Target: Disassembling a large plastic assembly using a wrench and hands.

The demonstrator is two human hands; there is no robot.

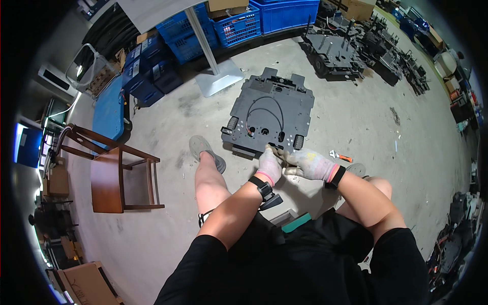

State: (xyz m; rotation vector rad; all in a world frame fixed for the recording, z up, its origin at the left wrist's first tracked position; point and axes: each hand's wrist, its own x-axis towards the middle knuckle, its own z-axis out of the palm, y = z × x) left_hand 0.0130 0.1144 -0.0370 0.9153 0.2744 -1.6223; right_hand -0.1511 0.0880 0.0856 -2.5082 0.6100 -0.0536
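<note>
A flat dark-grey wheeled chassis (pixel 292 109) lies on the floor in front of me. A black cable loops over its top, and small wheels sit at its sides. Both of my hands wear pale work gloves and meet at the chassis's near edge. My left hand (pixel 270 165) is closed, its fingertips pinched at that edge. Beside it, my right hand (pixel 311 164) is also closed, thumb and fingers pressed together close to the left fingertips. Whatever lies between the fingers is too small or hidden to make out. An adjustable wrench (pixel 341 156) with an orange handle rests right of my right hand.
A metal post on a square base plate (pixel 219 78) stands beyond the chassis. Blue crates (pixel 236 27) and dark blue boxes (pixel 147 73) line the back. A similar wheeled chassis (pixel 333 53) sits at far right. A wooden chair (pixel 108 180) stands at left.
</note>
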